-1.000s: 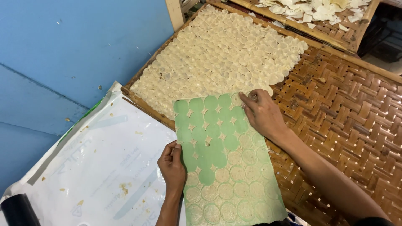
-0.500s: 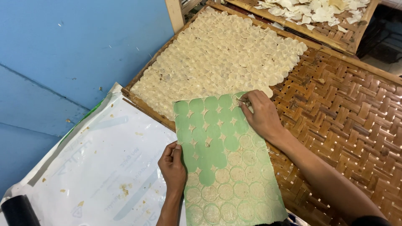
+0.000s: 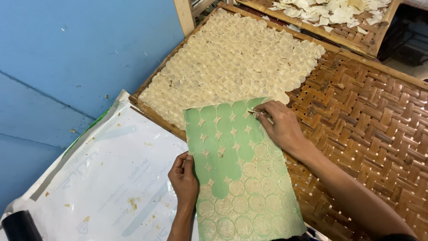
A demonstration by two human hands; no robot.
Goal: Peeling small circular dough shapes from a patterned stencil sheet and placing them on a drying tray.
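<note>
A green sheet lies in front of me, its near half covered with thin round pale discs and its far half showing bare green circles. My left hand grips the sheet's left edge, thumb on top. At the sheet's far right corner, my right hand pinches a small pale disc between its fingertips. Just beyond, a woven bamboo tray holds several rows of overlapping pale discs laid flat.
A white plastic sheet with crumbs lies at the left, against a blue wall. A second bamboo tray with loose white pieces stands at the far right. A wooden post rises at the tray's far corner.
My right hand has shifted slightly along the sheet's far edge while pinching a disc. The left hand keeps its hold on the sheet.
</note>
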